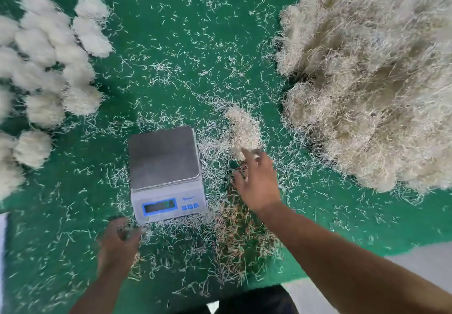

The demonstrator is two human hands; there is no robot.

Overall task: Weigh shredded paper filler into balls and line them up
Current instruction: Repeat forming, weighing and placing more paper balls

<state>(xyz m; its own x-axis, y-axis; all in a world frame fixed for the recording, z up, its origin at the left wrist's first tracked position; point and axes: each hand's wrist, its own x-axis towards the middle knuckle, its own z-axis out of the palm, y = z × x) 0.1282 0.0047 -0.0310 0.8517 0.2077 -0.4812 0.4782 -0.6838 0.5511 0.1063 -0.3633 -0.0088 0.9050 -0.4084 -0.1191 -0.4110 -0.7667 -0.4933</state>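
Shredded paper clump [243,130] lies beside the bare scale [166,166], so my right hand [256,186] reaches spread-fingered to load it, while my left hand [119,247] waits, blurred, fingers' state untellable.

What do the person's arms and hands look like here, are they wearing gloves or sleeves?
No gloves and no sleeves show. The left hand and the right hand are both bare, and both forearms are uncovered all the way to the picture's bottom edge. I see no watch, ring or wristband on either. The left hand is blurred, so small details there are hard to tell.
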